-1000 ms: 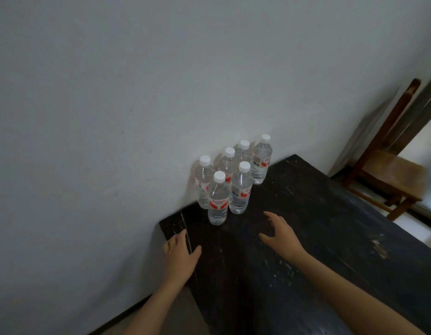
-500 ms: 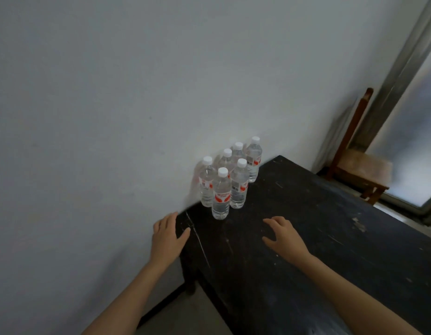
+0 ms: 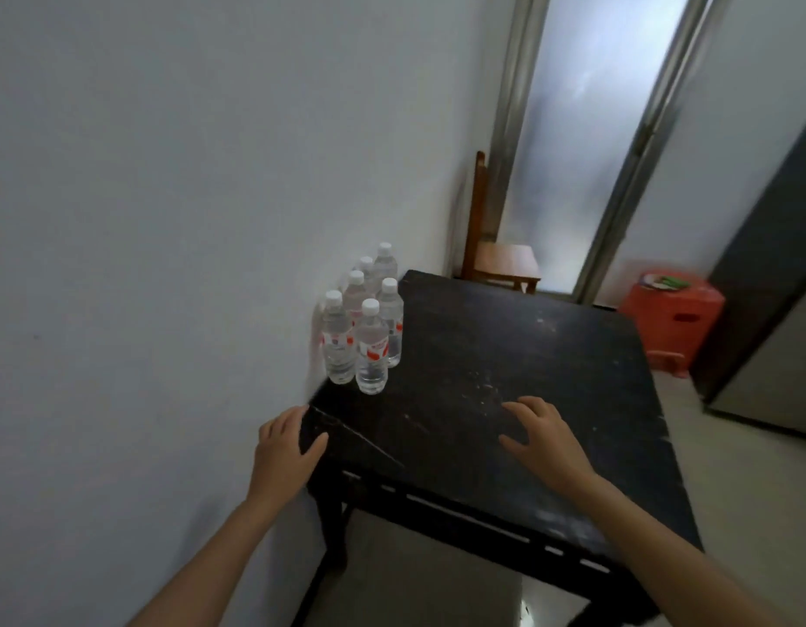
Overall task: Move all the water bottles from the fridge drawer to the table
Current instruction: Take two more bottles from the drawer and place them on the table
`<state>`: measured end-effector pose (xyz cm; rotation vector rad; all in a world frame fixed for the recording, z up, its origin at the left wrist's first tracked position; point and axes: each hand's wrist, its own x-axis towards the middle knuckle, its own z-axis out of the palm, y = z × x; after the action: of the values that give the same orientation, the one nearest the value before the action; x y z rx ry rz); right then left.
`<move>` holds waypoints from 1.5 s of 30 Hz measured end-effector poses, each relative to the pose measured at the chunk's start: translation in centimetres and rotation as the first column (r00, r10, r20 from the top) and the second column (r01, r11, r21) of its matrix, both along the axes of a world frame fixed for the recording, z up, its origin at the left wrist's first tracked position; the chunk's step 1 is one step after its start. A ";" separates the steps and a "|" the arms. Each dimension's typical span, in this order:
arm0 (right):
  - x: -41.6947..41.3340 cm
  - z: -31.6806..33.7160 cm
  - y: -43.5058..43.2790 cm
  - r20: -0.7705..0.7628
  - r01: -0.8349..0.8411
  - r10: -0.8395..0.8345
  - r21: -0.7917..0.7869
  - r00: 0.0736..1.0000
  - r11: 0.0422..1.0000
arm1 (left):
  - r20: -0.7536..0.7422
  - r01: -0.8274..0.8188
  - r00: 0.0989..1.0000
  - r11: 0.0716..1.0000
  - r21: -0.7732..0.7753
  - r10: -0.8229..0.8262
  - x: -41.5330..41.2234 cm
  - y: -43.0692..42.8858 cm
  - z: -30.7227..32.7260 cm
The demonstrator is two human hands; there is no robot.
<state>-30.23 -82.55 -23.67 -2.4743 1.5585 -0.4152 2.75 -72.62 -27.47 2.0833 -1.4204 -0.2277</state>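
Your left hand (image 3: 285, 450) loose, empty | right hand (image 3: 543, 438) spread, empty over table (image 3: 505, 346) | six water bottles (image 3: 370, 346) upright | turn toward fridge (image 3: 772, 287) without clipping them.

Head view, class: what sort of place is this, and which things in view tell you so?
Probably a plain room in a home: a worn dark table against a white wall, a wooden chair beside a frosted glass door, and what may be a fridge at the right.

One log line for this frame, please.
water bottles: six upright on table, by wall | left hand: empty, at corner | right hand: empty
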 end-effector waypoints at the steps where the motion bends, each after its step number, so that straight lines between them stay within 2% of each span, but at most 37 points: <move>1: -1.0 -0.2 1.3 -0.010 0.040 -0.040 0.006 0.999 0.999 | -0.012 0.038 0.999 0.999 0.000 -0.038 -0.9 -0.5 0.3; 5: -5.4 0.0 7.7 -0.061 0.240 -0.239 0.018 0.969 0.971 | -0.061 0.279 0.957 0.957 -0.079 -0.284 -6.2 -2.3 1.9; 9: -9.0 1.3 12.8 -0.005 0.428 -0.428 0.032 0.904 0.903 | -0.104 0.463 0.874 0.878 -0.120 -0.475 -11.2 -1.6 2.5; 16: -14.5 1.3 22.8 -0.019 0.642 -0.642 0.039 0.767 0.766 | -0.134 0.724 0.666 0.679 -0.120 -0.734 -19.8 1.4 2.5; 21: -18.8 1.5 33.3 -0.016 0.792 -0.793 0.056 0.609 0.608 | -0.086 0.849 0.503 0.511 -0.135 -0.860 -27.4 5.0 2.9; 25: -21.9 1.2 45.0 -0.006 0.897 -0.899 0.056 0.439 0.438 | -0.045 0.927 0.359 0.362 -0.094 -0.932 -33.6 11.4 2.6; 33: -25.3 1.3 64.3 -0.071 0.971 -0.969 0.053 0.236 0.233 | -0.031 0.982 0.132 0.135 -0.134 -0.991 -42.0 26.6 2.9; 38: -27.5 2.7 71.2 -0.085 0.986 -0.983 -0.022 0.160 0.163 | 0.006 0.984 0.046 0.044 -0.175 -0.999 -46.2 32.8 5.0; 45: -33.9 5.9 72.9 -0.099 0.979 -0.985 -0.130 0.143 0.155 | 0.090 0.980 0.018 0.000 -0.201 -0.996 -54.9 34.5 8.3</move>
<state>-64.10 -9.64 -17.82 -0.9974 3.1187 -0.3597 -52.20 -38.17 -19.21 0.3948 -2.5101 -0.6681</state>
